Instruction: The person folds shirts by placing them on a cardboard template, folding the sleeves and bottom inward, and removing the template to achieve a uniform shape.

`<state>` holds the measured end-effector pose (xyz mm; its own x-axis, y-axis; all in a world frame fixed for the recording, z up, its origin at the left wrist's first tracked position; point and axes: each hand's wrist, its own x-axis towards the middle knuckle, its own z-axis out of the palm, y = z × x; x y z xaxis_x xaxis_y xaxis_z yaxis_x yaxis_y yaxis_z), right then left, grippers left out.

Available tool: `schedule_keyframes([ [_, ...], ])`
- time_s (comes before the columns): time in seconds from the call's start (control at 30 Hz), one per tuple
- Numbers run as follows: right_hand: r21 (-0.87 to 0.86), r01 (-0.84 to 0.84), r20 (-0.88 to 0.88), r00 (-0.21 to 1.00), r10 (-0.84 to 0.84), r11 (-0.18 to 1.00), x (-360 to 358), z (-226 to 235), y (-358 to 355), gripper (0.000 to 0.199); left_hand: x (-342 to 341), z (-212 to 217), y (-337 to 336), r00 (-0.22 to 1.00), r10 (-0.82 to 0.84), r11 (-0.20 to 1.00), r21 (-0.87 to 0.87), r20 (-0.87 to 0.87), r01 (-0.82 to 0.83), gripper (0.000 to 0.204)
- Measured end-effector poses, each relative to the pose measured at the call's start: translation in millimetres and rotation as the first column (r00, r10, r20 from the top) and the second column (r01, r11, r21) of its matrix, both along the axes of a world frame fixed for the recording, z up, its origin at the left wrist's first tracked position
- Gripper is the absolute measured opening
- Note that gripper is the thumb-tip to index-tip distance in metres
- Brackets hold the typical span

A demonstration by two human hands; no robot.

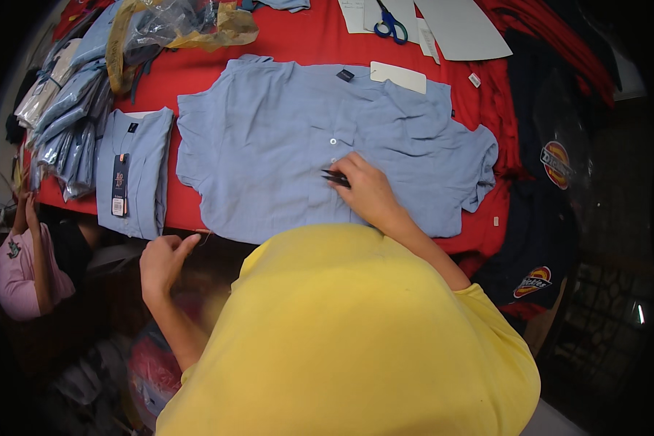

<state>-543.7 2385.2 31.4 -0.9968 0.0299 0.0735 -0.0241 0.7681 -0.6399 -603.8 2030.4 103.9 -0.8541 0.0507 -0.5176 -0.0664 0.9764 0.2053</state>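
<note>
A light blue short-sleeved shirt (269, 145) lies spread over the red cloth, its buttons (333, 142) up the middle. Small black thread snips (336, 178) are gripped in my right hand (369, 190), their tips resting at the shirt's button front. My left hand (166, 265) is off the table's front edge, left of the shirt. Its fingers are curled and its thumb points right; a fine line shows by the thumb tip, too thin to name. Beside it lies a folded light blue shirt (149, 174) with a dark hang tag (120, 185).
Bagged folded garments (69, 131) are stacked at far left, near clear plastic with yellow tape (189, 29). Blue-handled scissors (391, 27) and white card sheets (465, 29) lie at the back. Dark garments (538, 211) hang over the right side. A person in pink (25, 269) sits at left.
</note>
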Motion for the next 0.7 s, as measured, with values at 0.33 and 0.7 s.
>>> schedule_keyframes([
  [0.33,-0.047,0.104,-0.062,0.992,-0.107,0.993,-16,2,4,0.015,-6,-31,118,0.810,-0.261,0.756,0.411,-0.525,0.510,0.016],
  [0.7,0.138,0.074,-0.022,0.997,-0.071,0.988,-66,3,26,0.013,-16,-74,176,0.568,-0.473,0.418,0.395,-0.673,0.818,0.037],
])
